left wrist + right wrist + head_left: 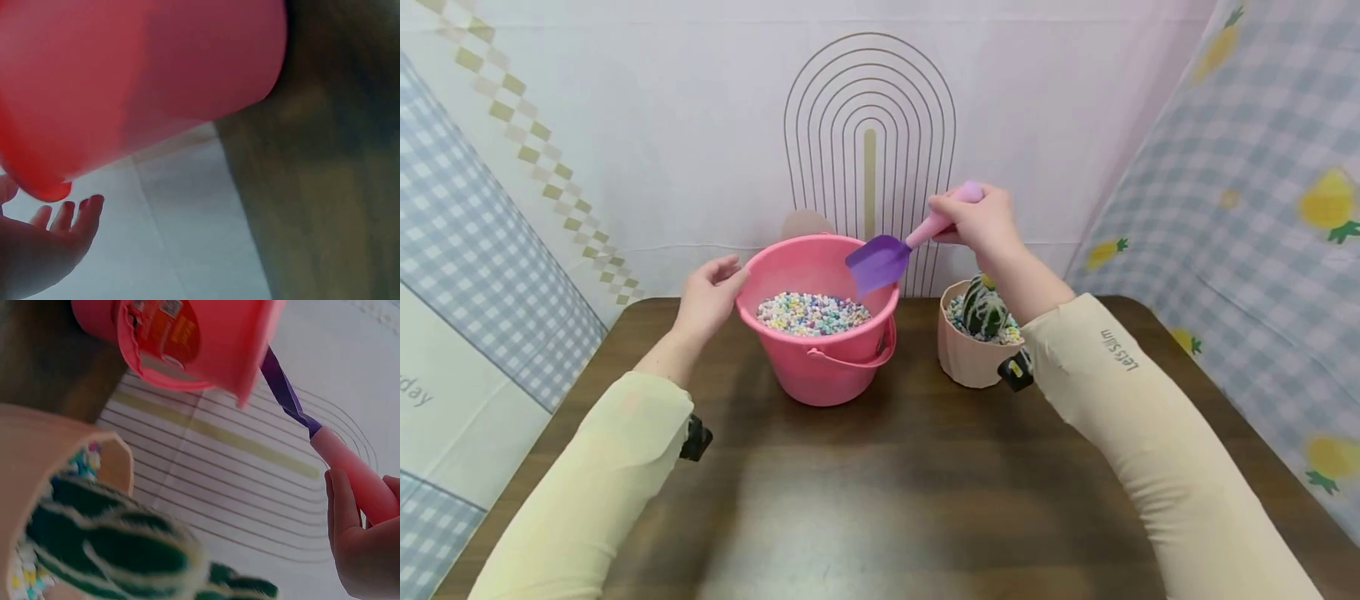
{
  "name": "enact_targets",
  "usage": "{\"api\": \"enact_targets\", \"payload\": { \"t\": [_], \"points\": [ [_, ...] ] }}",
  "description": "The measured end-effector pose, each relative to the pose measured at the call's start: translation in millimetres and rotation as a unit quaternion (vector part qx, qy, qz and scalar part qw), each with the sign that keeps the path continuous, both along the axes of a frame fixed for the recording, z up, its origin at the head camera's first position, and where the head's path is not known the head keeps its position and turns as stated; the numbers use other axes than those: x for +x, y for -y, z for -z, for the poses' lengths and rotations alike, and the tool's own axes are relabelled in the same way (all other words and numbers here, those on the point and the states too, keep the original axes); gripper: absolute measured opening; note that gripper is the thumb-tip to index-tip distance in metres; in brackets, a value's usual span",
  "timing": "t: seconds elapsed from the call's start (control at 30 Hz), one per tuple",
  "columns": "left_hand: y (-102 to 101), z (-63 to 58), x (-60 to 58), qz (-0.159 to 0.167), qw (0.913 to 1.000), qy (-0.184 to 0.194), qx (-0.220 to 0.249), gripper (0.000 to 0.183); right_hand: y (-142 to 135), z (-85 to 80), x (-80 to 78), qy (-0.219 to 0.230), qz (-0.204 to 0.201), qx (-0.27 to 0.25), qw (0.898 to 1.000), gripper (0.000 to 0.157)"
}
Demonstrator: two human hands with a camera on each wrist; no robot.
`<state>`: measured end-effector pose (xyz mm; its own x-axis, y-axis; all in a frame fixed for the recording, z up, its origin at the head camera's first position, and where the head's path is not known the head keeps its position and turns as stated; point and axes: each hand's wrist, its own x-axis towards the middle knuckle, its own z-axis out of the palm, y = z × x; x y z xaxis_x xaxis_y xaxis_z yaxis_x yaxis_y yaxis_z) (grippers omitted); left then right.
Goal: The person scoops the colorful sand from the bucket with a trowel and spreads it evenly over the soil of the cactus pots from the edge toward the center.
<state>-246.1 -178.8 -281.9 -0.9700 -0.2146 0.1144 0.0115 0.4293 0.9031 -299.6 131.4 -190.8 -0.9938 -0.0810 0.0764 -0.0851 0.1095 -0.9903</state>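
A pink bucket [820, 367] full of small multicoloured pebbles [812, 314] stands on the table. At the left of its rim is my left hand [706, 298], thumb against the edge. In the left wrist view the other fingers [87, 219] are bent loosely and stand off the rim. My right hand [983, 221] grips the pink handle of a small shovel [880, 260]; its purple blade slants down over the bucket's right rim, with no pebbles visible on it. Below that hand, a cactus [983, 310] sits in a beige pot [968, 360] among similar pebbles.
The bucket's pink carrying handle [857, 364] hangs down on its right side. Both containers stand near the back of the dark wooden table [850, 500]. A printed cloth [700, 125] hangs close behind, and checked cloth [1247, 208] closes in the right side.
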Motion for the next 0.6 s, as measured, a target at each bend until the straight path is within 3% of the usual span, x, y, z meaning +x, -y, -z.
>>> {"api": "enact_targets", "payload": {
  "t": [0.13, 0.33, 0.6],
  "points": [
    [-0.1, 9.7, 2.8, 0.0, 0.9999, 0.009, 0.014, 0.052, 13.2, 13.7, -2.5, -0.002, 0.013, 0.036, 0.999, 0.01],
    [-2.3, 17.9, 5.1, -0.019, 0.998, -0.013, 0.058, 0.049, 37.2, 31.5, -3.8, -0.016, 0.032, 0.113, 0.993, 0.019],
    [-13.1, 22.4, 2.6, -0.016, 0.9934, -0.023, 0.111, 0.048, 60.8, 59.4, -4.2, -0.097, 0.048, 0.266, 0.958, 0.027]
  ]
}}
